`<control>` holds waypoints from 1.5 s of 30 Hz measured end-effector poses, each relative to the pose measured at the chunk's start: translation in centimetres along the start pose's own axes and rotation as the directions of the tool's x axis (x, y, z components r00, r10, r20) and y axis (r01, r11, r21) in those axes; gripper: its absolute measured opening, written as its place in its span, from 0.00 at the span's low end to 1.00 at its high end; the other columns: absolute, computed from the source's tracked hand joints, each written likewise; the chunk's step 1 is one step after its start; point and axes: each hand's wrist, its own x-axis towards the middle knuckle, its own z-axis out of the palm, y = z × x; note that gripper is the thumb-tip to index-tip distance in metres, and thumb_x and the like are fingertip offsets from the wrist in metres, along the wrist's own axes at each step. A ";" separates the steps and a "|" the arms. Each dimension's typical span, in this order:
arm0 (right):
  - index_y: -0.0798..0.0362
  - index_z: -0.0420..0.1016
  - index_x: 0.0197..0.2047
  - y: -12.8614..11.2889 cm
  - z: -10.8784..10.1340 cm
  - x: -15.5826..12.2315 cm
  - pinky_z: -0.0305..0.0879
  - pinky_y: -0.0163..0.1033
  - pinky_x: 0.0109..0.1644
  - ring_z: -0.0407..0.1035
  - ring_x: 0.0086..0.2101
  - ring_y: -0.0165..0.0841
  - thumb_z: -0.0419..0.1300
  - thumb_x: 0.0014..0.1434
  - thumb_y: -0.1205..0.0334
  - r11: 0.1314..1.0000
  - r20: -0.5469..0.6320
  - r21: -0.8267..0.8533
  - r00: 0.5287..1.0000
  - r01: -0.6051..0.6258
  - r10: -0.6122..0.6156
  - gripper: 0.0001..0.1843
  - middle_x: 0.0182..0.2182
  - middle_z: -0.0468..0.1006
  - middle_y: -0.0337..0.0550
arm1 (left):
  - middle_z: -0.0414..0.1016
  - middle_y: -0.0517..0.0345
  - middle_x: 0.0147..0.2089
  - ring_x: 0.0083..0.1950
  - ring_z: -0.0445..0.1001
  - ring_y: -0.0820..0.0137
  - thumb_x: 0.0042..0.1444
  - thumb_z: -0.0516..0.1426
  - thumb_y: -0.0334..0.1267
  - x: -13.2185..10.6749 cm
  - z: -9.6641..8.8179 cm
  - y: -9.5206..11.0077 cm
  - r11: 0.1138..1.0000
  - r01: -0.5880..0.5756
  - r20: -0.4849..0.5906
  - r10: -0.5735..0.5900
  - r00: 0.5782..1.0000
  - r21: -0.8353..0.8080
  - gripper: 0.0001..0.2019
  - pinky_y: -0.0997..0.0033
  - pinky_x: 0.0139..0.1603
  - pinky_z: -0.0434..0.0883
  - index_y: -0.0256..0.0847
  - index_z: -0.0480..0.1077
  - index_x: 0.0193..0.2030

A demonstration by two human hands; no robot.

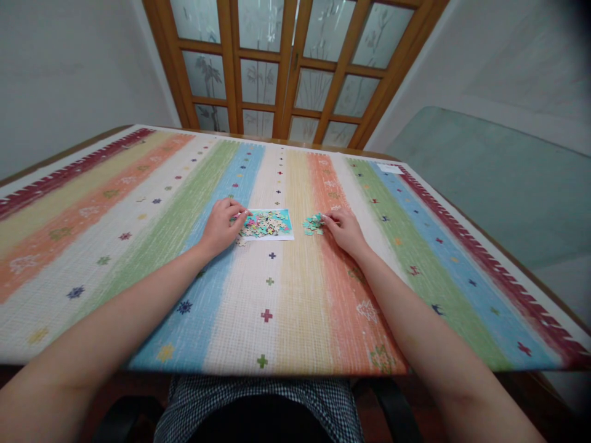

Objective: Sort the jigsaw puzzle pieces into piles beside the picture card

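Note:
Many small jigsaw puzzle pieces (265,226), some pale and some coloured teal, pink or yellow, lie heaped on a printed sheet (290,232) with a blue edge. My left hand (224,226) rests at the heap's left side, thumb and fingertips closed together over the pieces; what they hold, if anything, is too small to make out. A smaller cluster of teal puzzle pieces (313,225) lies on the cloth to the right of the sheet. At that cluster's right edge, my right hand (345,230) has its thumb and forefinger pinched on a puzzle piece.
A striped, patterned tablecloth (244,295) covers the wide table. A small white label (390,168) lies near the far right corner. Beyond the table stand wooden doors (286,67) with frosted panes, and a pale green panel (498,184) is at the right.

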 end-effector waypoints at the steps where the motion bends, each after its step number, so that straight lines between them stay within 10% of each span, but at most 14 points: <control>1: 0.50 0.81 0.35 0.5 0.0 0.0 0.62 0.49 0.48 0.71 0.40 0.44 0.55 0.67 0.50 1.000 0.034 -0.027 0.999 -0.004 0.005 0.18 0.33 0.80 0.49 | 0.76 0.51 0.44 0.51 0.74 0.59 0.70 0.54 0.44 0.0 0.0 0.0 1.000 0.006 0.001 -0.006 1.000 -0.005 0.15 0.54 0.59 0.67 0.42 0.80 0.40; 17: 0.47 0.65 0.26 0.5 0.2 0.1 0.59 0.45 0.39 0.65 0.32 0.39 0.53 0.64 0.48 0.995 -0.027 0.040 0.995 -0.091 0.093 0.17 0.26 0.70 0.42 | 0.76 0.51 0.44 0.51 0.74 0.59 0.70 0.53 0.43 0.0 0.0 -0.1 0.999 0.033 0.000 -0.033 0.999 0.023 0.15 0.53 0.59 0.67 0.42 0.80 0.42; 27: 0.49 0.76 0.32 -0.5 -0.1 -0.3 0.64 0.49 0.45 0.71 0.37 0.43 0.55 0.63 0.53 0.999 -0.157 0.024 0.986 -0.047 0.050 0.13 0.33 0.80 0.48 | 0.76 0.48 0.51 0.56 0.72 0.56 0.66 0.55 0.43 0.5 -2.2 -1.0 0.986 -0.166 0.359 0.156 0.920 -0.001 0.15 0.51 0.63 0.66 0.45 0.81 0.50; 45: 0.49 0.76 0.33 -0.6 0.2 -0.4 0.65 0.49 0.46 0.71 0.38 0.43 0.55 0.64 0.52 1.000 -0.128 -0.005 0.992 -0.021 0.020 0.14 0.33 0.80 0.48 | 0.75 0.47 0.53 0.57 0.70 0.55 0.68 0.56 0.46 -0.1 -1.2 -0.6 0.982 -0.181 0.378 0.150 0.913 0.048 0.14 0.50 0.63 0.66 0.43 0.78 0.51</control>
